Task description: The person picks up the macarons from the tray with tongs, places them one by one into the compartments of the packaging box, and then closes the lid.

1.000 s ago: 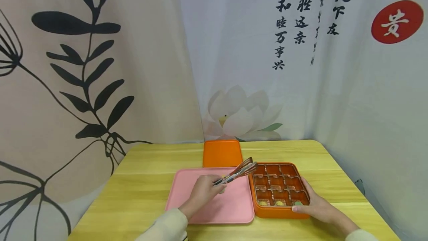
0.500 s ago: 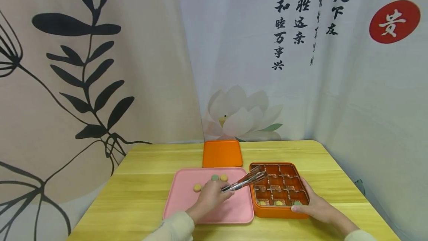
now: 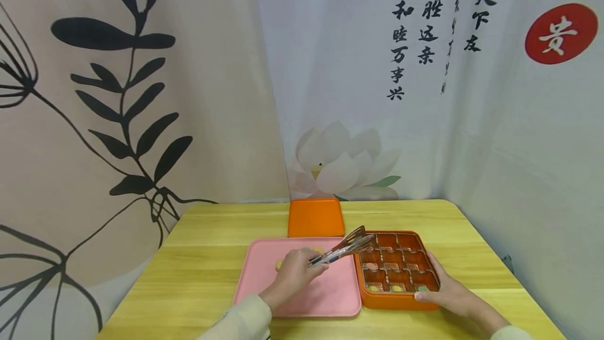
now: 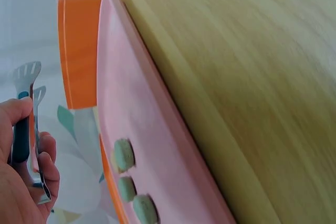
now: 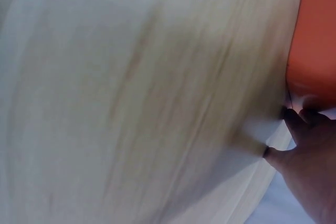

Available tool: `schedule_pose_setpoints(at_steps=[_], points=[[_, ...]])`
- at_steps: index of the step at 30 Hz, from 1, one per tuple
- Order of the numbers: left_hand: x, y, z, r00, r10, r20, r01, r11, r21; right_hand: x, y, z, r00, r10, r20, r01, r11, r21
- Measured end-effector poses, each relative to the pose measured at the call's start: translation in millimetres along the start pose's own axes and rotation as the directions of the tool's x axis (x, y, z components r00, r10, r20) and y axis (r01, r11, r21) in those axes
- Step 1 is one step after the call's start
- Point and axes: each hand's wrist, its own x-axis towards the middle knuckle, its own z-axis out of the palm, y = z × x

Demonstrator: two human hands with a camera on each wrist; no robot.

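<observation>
My left hand (image 3: 293, 273) grips metal tongs (image 3: 346, 244) with a dark handle. The tong tips overlap the back left corner of an orange box (image 3: 401, 302) in the head view, with nothing visible between them. A clear divided insert fills the box. A pink round cookie (image 3: 371, 266) lies in a left compartment, and yellow and green ones sit along the near row. My right hand (image 3: 450, 291) holds the box at its near right corner, thumb at the front and fingers along the side. Several round cookies, including a green one (image 4: 145, 208), lie on the pink tray (image 4: 157, 150).
The pink tray stands directly left of the box, partly covered by my left hand and forearm. Behind it lies an orange lid (image 3: 316, 218). All of this rests on a yellow wood-grain table (image 3: 207, 256), with a printed curtain (image 3: 226, 93) behind.
A pink cookie now shows in the box's left compartment, where none showed before. The tongs first moved right over the box, then slightly back left. The right hand stays on the box.
</observation>
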Motion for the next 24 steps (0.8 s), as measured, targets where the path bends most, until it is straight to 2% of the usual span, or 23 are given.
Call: schedule_pose_setpoints(at_steps=[6,13,17,24], points=[[-0.4,-8.8,-14.8,1.000,0.004,-0.004,-0.004,0.998,-0.063,-0.9,3.2,-0.6,1.000,-0.010,0.000,0.010,1.000,0.018],[-3.3,-20.3,-35.2,0.998,-0.059,-0.014,0.058,0.995,-0.080,0.4,3.2,-1.6,1.000,0.001,0.005,-0.001,1.000,0.021],[-8.6,-29.1,-46.3,0.997,-0.073,-0.008,0.072,0.992,-0.102,1.7,2.8,-1.1,1.000,-0.004,0.008,0.004,1.000,0.010],[-16.1,-48.0,-63.9,0.994,-0.060,-0.092,0.058,0.998,-0.021,2.0,1.4,-1.4,1.000,0.001,0.011,-0.001,1.000,-0.001]])
